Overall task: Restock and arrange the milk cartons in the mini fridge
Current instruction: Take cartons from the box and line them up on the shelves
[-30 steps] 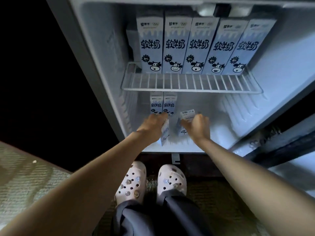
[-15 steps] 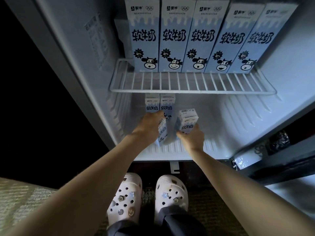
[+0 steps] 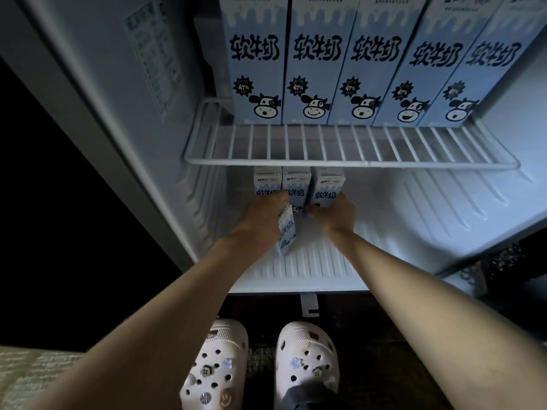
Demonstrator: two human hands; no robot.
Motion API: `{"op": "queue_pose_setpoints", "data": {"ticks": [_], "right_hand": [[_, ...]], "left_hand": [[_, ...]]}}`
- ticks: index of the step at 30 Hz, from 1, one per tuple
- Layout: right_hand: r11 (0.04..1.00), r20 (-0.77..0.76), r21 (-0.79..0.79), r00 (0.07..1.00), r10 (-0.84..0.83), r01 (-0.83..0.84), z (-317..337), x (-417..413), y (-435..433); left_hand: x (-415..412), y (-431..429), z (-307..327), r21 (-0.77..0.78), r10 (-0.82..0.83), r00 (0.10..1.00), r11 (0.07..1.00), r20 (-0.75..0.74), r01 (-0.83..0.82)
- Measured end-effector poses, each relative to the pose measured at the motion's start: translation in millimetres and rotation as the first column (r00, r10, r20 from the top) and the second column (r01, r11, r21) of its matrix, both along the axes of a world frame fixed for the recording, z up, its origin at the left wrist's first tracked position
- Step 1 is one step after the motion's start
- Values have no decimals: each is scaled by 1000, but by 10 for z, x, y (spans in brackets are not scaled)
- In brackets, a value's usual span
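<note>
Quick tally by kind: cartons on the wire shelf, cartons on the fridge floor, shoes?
Tall cartons on the wire shelf: 5, first at
Small cartons on the fridge floor: 4, one in the left hand
Shoes: 2
Total: 11

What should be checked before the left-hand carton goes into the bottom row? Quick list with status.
1. Left hand has a firm hold on the tilted carton: ok, fingers wrap its top.
2. Right hand is off the third bottom carton: not ok, it is on the carton's front.
3. Third bottom carton upright and in line with the two back cartons: ok.
4. Free slot to the right of the row on the fridge floor: ok, bare.
5. Clearance under the wire shelf: cannot tell.
6. Top row of five cartons stable: ok, upright, side by side.
</note>
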State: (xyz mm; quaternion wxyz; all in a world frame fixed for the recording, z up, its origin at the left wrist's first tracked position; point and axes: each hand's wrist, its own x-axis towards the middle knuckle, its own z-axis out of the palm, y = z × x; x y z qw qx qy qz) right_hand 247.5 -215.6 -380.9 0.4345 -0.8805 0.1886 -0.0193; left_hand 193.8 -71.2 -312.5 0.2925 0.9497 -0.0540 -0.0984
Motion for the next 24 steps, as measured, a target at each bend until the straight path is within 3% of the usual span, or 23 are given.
{"op": "queue_pose_setpoints", "data": {"ticks": [4, 13, 16, 18, 21, 22, 24], "right_hand": [[997, -69, 59, 996, 48, -44, -14, 107, -21], [989, -94, 10, 984, 150, -150, 16, 36, -48], [994, -8, -69, 996, 84, -84, 28, -198, -42], [969, 60, -119, 973, 224, -216, 16, -394, -44], [820, 0, -173, 832, 554, -546, 22, -640, -5], [800, -9, -192, 817, 577, -568, 14, -678, 14], [873, 55, -174, 880, 471, -456, 42, -700, 53]], "left_hand": [[5, -4, -6, -21, -1, 1000, 1000, 9, 2], [43, -40, -5, -1, -35, 999, 999, 30, 35], [5, -57, 18, -2, -28, 999, 1000, 34, 28], [-20, -78, 37, -24, -6, 999, 1000, 41, 7], [-30, -150, 98, 7, -7, 998, 1000, 58, 6], [-31, -188, 125, 19, -19, 998, 1000, 57, 18], [-37, -288, 178, 43, -56, 997, 998, 51, 54]]}}
